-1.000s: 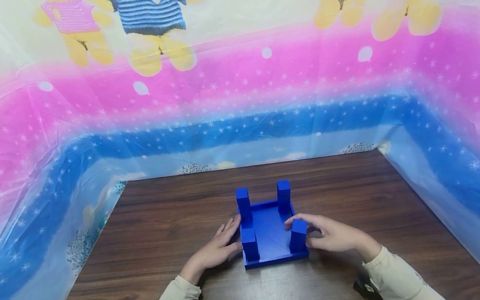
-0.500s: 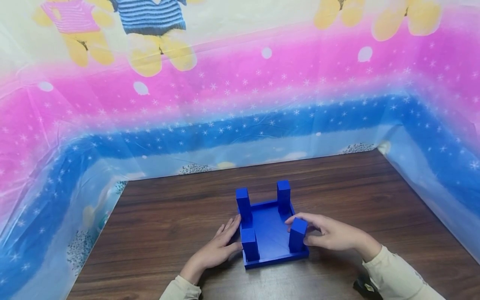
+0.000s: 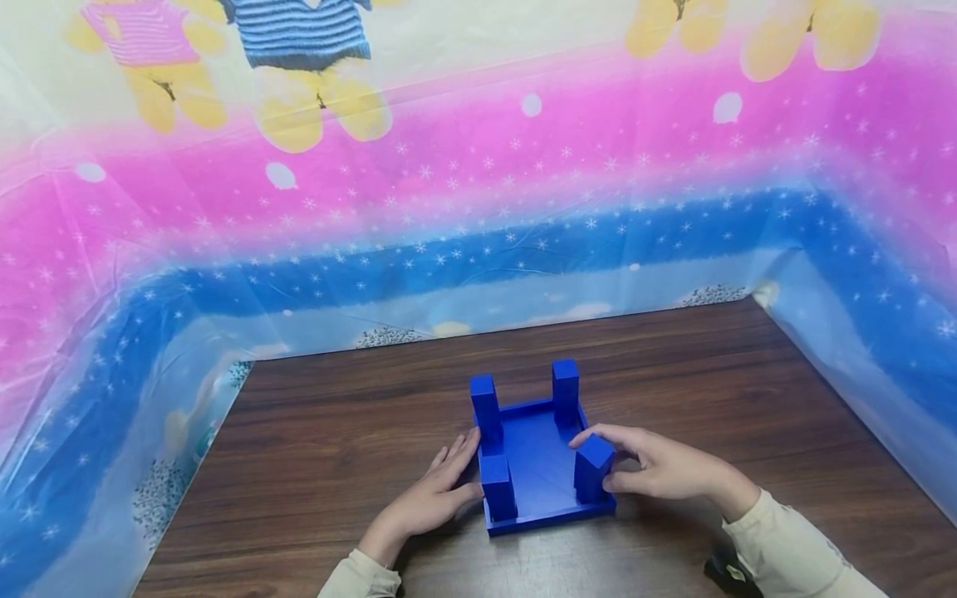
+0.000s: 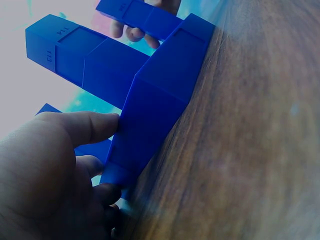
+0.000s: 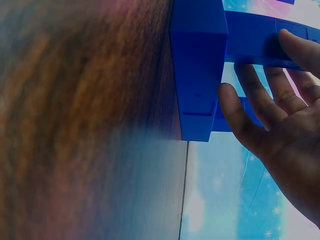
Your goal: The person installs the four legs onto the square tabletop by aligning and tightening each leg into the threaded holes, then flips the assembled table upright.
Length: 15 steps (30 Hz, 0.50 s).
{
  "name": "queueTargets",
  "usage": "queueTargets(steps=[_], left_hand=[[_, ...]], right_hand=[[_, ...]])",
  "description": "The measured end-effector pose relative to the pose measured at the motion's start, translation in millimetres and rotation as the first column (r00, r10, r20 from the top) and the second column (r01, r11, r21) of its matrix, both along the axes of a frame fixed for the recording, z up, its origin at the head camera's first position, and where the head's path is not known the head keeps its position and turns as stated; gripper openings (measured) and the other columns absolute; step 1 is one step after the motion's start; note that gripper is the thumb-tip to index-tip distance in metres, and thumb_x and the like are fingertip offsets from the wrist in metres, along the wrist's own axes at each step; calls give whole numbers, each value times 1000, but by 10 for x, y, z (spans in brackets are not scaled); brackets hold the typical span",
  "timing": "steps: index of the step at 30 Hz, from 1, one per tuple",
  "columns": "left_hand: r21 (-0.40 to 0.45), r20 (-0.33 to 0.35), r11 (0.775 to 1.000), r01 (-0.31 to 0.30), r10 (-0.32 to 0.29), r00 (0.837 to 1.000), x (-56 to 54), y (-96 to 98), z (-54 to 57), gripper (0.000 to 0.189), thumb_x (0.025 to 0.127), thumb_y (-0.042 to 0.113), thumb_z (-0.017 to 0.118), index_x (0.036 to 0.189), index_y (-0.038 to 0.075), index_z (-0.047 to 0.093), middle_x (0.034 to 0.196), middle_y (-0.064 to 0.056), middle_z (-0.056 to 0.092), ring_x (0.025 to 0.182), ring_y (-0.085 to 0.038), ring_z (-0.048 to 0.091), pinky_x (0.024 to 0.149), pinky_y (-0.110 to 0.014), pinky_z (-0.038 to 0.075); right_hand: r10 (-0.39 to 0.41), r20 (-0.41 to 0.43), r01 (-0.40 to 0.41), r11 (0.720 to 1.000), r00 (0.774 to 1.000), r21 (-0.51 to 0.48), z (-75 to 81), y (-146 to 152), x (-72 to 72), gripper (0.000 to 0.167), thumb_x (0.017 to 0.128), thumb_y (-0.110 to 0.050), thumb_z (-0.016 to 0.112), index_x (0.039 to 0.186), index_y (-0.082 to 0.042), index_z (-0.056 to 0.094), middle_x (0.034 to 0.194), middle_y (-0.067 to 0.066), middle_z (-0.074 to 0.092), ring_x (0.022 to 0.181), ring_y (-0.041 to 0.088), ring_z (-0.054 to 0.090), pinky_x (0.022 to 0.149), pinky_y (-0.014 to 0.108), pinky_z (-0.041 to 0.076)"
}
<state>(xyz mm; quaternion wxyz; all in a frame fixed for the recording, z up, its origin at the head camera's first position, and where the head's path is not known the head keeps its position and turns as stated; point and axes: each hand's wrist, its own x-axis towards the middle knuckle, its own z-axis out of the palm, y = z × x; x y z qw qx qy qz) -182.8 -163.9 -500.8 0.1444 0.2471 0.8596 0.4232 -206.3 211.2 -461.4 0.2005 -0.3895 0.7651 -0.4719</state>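
Observation:
A blue tray-like base (image 3: pixel 538 473) with a low rim lies on the table, a square blue post standing at each corner. My right hand (image 3: pixel 665 469) holds the near right post (image 3: pixel 593 472) between thumb and fingers. That post is turned, one corner of its top pointing toward me. In the right wrist view the thumb presses one face of the post (image 5: pixel 252 37), the fingers behind it. My left hand (image 3: pixel 429 498) rests along the base's left side, fingers extended, by the near left post (image 3: pixel 498 488). Small numbers mark this post (image 4: pixel 75 50) in the left wrist view.
The dark wood-grain table (image 3: pixel 344 432) reaches back to a patterned pink and blue cloth (image 3: pixel 463 183), which also hangs at both sides. A small black object (image 3: pixel 723 573) lies near the right sleeve (image 3: pixel 785 548). Two more blue posts stand at the base's far corners.
The near right post has twisted in my right hand, its top going from square-on to diamond-like. The right thumb has shifted slightly left. My left hand and the base stay put.

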Motion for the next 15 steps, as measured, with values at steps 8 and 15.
queueTargets(steps=[8,15], left_hand=[[0,3,1000,-5,5,1000,-6,0,-2,81,107,34,59,167,-1,16,174,-19,16,161,-40,4,128,-59,-4],[25,-21,1000,-4,4,1000,7,0,-18,82,107,36,59,167,-2,17,173,-22,17,161,-42,5,130,-51,-3]], right_hand=[[52,-66,-56,997,996,-59,-55,25,-55,40,101,-15,73,138,-8,59,125,4,70,116,16,68,97,38,59],[14,-56,-15,1000,998,-17,-30,9,-40,41,100,-20,76,136,-8,61,125,3,69,114,16,67,94,37,60]])
